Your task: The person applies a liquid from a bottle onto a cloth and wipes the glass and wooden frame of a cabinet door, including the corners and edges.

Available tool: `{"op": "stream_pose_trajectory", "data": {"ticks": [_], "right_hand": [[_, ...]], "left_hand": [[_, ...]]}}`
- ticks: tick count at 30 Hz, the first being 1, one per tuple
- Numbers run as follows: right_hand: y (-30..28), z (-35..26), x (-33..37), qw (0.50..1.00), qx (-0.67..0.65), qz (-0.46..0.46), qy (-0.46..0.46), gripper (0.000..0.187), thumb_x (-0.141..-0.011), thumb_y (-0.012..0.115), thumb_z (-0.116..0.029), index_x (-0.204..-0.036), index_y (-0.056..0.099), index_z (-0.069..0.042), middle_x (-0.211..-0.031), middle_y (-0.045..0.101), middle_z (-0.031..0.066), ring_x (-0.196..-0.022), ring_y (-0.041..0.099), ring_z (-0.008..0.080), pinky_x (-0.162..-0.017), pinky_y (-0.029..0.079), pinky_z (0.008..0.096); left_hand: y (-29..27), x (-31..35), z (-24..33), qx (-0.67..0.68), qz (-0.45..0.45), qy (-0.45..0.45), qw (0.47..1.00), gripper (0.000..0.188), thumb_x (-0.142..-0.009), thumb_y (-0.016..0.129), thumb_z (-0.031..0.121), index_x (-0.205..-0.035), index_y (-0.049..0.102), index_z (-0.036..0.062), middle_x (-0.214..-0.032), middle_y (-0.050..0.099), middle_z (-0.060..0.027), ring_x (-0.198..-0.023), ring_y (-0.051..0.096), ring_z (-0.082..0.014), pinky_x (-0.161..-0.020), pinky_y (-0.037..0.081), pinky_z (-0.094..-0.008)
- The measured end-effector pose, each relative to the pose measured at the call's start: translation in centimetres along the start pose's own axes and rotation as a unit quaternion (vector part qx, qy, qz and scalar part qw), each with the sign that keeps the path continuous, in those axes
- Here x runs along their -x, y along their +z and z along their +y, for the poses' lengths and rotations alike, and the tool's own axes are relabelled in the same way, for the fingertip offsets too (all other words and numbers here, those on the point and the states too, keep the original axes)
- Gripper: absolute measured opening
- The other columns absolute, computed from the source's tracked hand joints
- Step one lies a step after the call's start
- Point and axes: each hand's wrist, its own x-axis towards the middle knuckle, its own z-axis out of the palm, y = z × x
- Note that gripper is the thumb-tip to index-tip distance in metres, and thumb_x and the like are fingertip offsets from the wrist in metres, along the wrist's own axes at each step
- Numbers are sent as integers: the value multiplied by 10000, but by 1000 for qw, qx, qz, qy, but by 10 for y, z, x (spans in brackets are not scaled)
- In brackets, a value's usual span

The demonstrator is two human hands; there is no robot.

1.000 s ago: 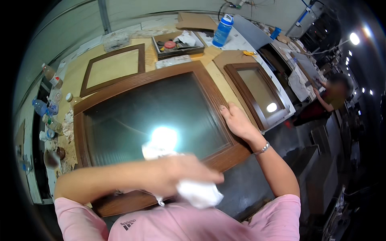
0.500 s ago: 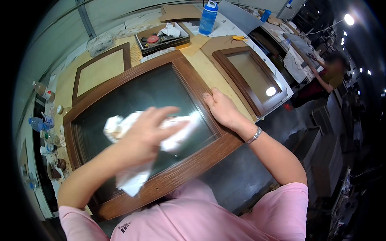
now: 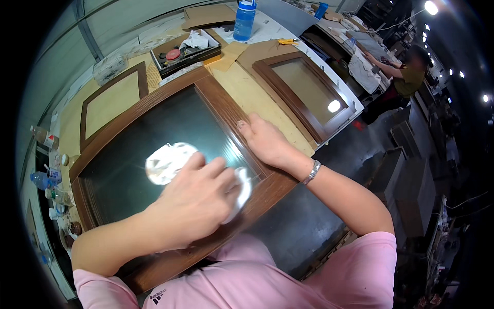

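A brown wooden cabinet door [image 3: 222,97] with a dark glass pane [image 3: 128,139] lies tilted in front of me. My left hand [image 3: 198,198] is closed on a crumpled white cloth [image 3: 170,162], pressed over the lower right part of the pane. White folds stick out on both sides of the fist, and the palm hides the rest. My right hand [image 3: 265,141] grips the door's right edge. Two of its fingertips rest on the wood, while the others are out of sight past the edge. A silver bracelet circles that wrist.
Beyond lie a smaller brown frame [image 3: 85,121] and another glazed door [image 3: 262,69]. An open box [image 3: 216,54] of supplies, a blue bottle [image 3: 244,23] and yellow-handled pliers [image 3: 287,41] sit farther back. Several bottles line the left edge. A co-worker [image 3: 409,80] stands at the right.
My left hand has moved down and slightly right across the glass, its fingers now curled around the cloth instead of spread. The right hand keeps its hold. The whole view has shifted a little.
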Motion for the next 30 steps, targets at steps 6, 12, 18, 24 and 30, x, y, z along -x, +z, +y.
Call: {"op": "stream_pose_trajectory", "data": {"ticks": [6, 12, 18, 24, 30], "right_hand": [[2, -11, 0, 1000, -5, -8, 3, 418, -1030, 443, -333, -1054, 534, 75, -906, 669, 325, -902, 655, 485, -830, 515, 535], [2, -7, 3, 1000, -12, 4, 7, 386, -1029, 457, -324, -1026, 517, 58, -877, 639, 336, -880, 611, 511, -792, 471, 554], [3, -2, 3, 1000, -17, 12, 2, 399, -1031, 449, -333, -1024, 518, 60, -869, 643, 329, -872, 614, 511, -795, 475, 553], [4, -11, 3, 1000, -24, -4, 3, 401, -1030, 450, -333, -1031, 514, 62, -904, 637, 338, -906, 609, 506, -815, 472, 544], [-11, -6, 4, 998, -13, -46, 47, 388, -1020, 478, -327, -1101, 552, 46, -1066, 653, 307, -1023, 632, 451, -889, 492, 515]], "left_hand": [[18, -14, 2, -9, 95, -5, 995, 396, -732, 644, 155, -1116, 712, 88, -961, 588, -37, -898, 505, -221, -787, 373, -379], [19, -16, 2, -5, 132, -15, 991, 370, -755, 619, 139, -1109, 715, 87, -912, 572, -40, -879, 507, -222, -787, 371, -385], [2, -9, 5, -30, 48, -22, 998, 376, -763, 623, 153, -1127, 682, 83, -956, 565, -42, -903, 501, -221, -807, 374, -380], [19, -8, 2, -9, 101, -23, 995, 487, -733, 644, 128, -1220, 645, 109, -1018, 564, -50, -909, 499, -230, -822, 381, -391], [-21, 62, -17, 43, -5, -121, 992, 387, -616, 747, 114, -1004, 757, 111, -896, 634, -48, -865, 558, -228, -830, 403, -399]]}}
